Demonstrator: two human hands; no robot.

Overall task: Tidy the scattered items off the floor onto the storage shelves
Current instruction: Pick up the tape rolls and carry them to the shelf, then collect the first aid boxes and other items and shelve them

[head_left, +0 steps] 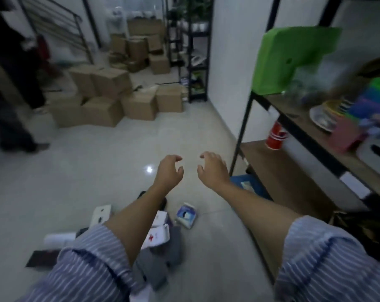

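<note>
My left hand (169, 172) and my right hand (213, 168) reach forward side by side above the tiled floor, fingers loosely curled, holding nothing. Below my arms, scattered items lie on the floor: a small blue-and-white pack (186, 215), a white box with red marks (157, 236), a white carton (100, 214), a white roll (58, 238), a grey cloth (160, 264) and a dark flat item (42, 258). The storage shelves (293, 125) stand to the right, holding a green bag (289, 59), a red cup stack (276, 137) and colourful items (372, 103).
Several cardboard boxes (110, 99) are piled at the back left. A person's legs (12, 118) stand at the far left. A black rack (195, 62) stands behind a white wall. A blue box (250, 185) sits under the shelves.
</note>
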